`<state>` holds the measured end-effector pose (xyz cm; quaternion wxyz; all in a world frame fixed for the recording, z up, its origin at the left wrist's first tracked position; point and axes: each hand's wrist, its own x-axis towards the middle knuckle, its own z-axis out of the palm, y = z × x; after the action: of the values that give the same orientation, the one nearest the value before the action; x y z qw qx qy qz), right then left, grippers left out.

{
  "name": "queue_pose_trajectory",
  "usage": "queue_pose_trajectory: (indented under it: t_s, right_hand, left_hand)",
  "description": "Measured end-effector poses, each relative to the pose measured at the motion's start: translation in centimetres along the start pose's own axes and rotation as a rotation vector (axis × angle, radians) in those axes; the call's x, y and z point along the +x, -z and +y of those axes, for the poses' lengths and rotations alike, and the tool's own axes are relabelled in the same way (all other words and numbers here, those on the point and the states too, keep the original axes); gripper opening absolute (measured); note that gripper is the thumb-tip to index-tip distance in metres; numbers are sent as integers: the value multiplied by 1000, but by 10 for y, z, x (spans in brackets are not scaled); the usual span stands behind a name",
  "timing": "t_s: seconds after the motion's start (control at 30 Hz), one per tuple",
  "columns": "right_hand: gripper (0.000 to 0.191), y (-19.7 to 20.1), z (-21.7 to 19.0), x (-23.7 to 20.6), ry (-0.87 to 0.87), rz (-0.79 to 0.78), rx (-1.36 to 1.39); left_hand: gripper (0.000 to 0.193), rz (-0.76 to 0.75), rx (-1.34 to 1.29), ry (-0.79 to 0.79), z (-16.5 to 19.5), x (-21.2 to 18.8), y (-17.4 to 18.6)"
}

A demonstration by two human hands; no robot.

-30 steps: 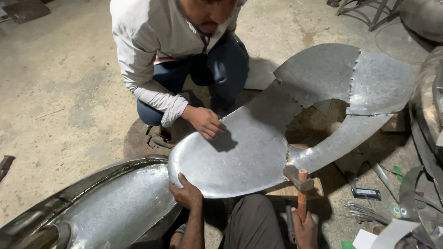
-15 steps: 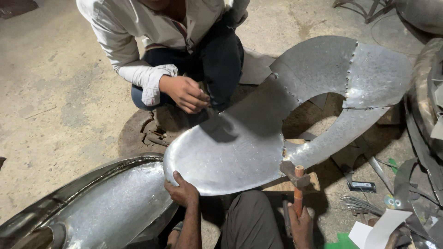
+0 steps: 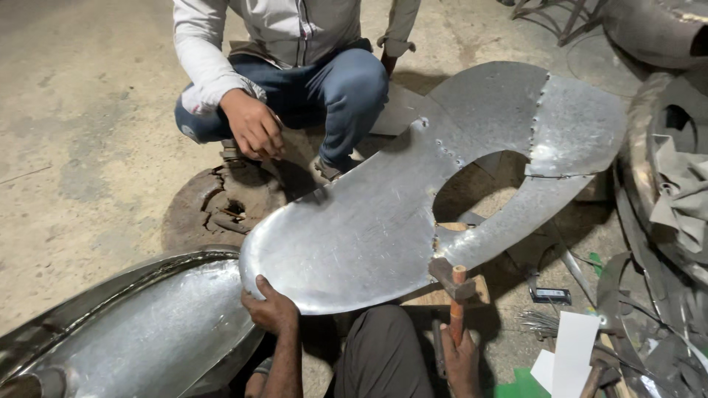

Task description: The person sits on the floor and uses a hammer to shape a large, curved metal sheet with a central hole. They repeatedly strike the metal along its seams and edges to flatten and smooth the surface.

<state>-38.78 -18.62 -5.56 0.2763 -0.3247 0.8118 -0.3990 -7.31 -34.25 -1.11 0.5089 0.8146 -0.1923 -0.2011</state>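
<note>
In the head view, a large curved sheet of grey metal (image 3: 369,228) with a round cut-out is seen lying low over the concrete floor (image 3: 81,147), between the wearer's knees and a second person crouched opposite. The near rim of the sheet is gripped by the left hand (image 3: 271,308), whose fingers are curled under the edge with the thumb on top. A hammer (image 3: 455,295) with a reddish wooden handle is clasped by the right hand (image 3: 461,361) low on the handle; its dark head is set against the sheet's edge just below the cut-out, over a small wooden block (image 3: 442,295). The two hands are held well apart, each closed on its own thing.

Beyond the sheet, the crouching person's hand (image 3: 254,125) is held loosely curled above a cracked round stump (image 3: 221,206), clear of the metal. A second shaped metal panel (image 3: 125,332) is seen at the lower left, just beside the left hand. Scrap metal pieces (image 3: 664,191) are heaped at the right edge, and white paper sheets (image 3: 568,350) are lying near the lower right.
</note>
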Motion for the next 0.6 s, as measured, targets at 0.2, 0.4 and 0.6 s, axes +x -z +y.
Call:
queue_pose_trajectory:
  t_s: [0.2, 0.4, 0.6]
  right_hand:
    - [43, 2, 0, -2, 47, -37, 19]
    - [42, 2, -1, -3, 12, -49, -2]
    - [39, 2, -2, -1, -66, -103, 20]
  left_hand:
    - [64, 61, 48, -110, -2, 0, 1]
    - [66, 46, 54, -113, -4, 0, 1]
    - [67, -19, 32, -8, 0, 1, 1]
